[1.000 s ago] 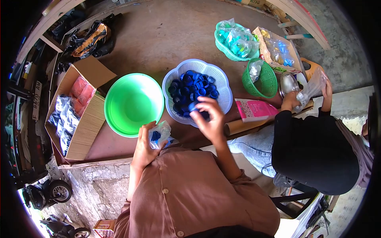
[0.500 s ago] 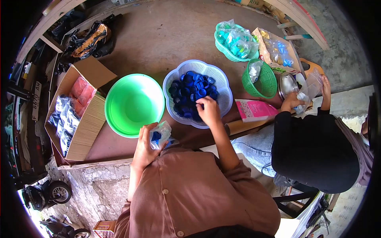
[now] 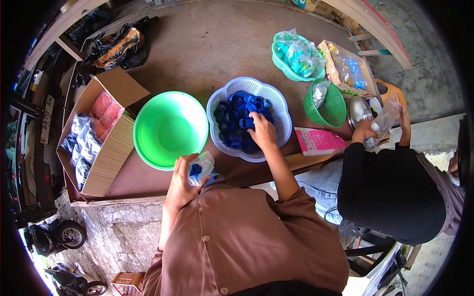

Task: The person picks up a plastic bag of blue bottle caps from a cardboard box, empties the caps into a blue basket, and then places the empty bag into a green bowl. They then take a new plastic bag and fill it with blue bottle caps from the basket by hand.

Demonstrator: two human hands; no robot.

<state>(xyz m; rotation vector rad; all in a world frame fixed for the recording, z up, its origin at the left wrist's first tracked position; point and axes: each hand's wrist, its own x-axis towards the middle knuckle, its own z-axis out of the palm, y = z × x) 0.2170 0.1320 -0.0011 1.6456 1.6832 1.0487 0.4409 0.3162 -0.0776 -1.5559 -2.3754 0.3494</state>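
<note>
My left hand [image 3: 181,181] is closed around a small clear plastic bag [image 3: 202,165], its mouth spread and a few blue bottle caps [image 3: 195,170] inside. My right hand [image 3: 262,132] reaches into the lavender plastic basket [image 3: 284,113], which holds many dark blue bottle caps [image 3: 242,101]. Its thumb and fingers are bent around a blue cap among the pile; the fingertips are partly hidden. Left of the basket stands a bright green basin [image 3: 170,126] with nothing in it.
A cardboard box [image 3: 111,158] with bagged red and blue caps stands at left. Toward the right are a teal basket [image 3: 279,61] of bags, a green basket [image 3: 326,118], a pink packet [image 3: 318,142] and a co-worker's hands [image 3: 364,130] holding a clear bag.
My right hand has shifted slightly within the caps, its fingers now bent around one. The left hand still holds the bag. The whole view has shifted a little.
</note>
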